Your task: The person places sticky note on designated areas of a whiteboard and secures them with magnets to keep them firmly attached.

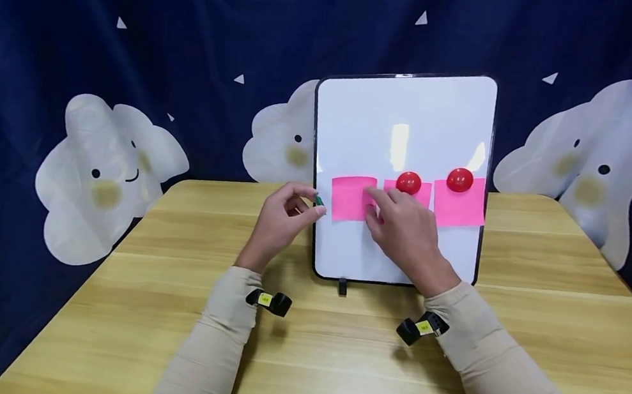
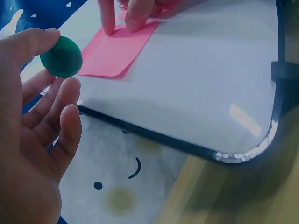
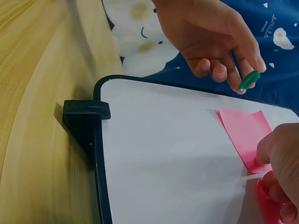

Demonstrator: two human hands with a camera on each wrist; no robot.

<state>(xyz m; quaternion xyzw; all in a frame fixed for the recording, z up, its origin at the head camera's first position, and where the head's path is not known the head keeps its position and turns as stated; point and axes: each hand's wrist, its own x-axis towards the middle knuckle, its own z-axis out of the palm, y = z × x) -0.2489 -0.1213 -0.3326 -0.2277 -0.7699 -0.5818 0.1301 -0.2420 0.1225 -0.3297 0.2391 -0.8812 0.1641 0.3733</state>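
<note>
My left hand point(image 1: 285, 216) pinches a green round magnet point(image 2: 61, 57) between thumb and fingers, just off the left edge of the whiteboard point(image 1: 406, 110). The other fingers of that hand are loosely bent. My right hand point(image 1: 407, 232) touches the right side of the leftmost pink sticky note point(image 1: 347, 199) with index finger and thumb, their tips apart. The middle pink note point(image 1: 422, 194) is partly hidden behind this hand and has a red round magnet point(image 1: 409, 182) at its top. Another red magnet point(image 1: 460, 180) sits on the top of the right pink note point(image 1: 459, 206).
The black-framed whiteboard stands upright on the wooden table point(image 1: 333, 366), with a black foot point(image 1: 343, 287) under its lower edge. Behind hangs a dark blue curtain point(image 1: 219, 13) with white cloud shapes. Both wrists wear black cameras.
</note>
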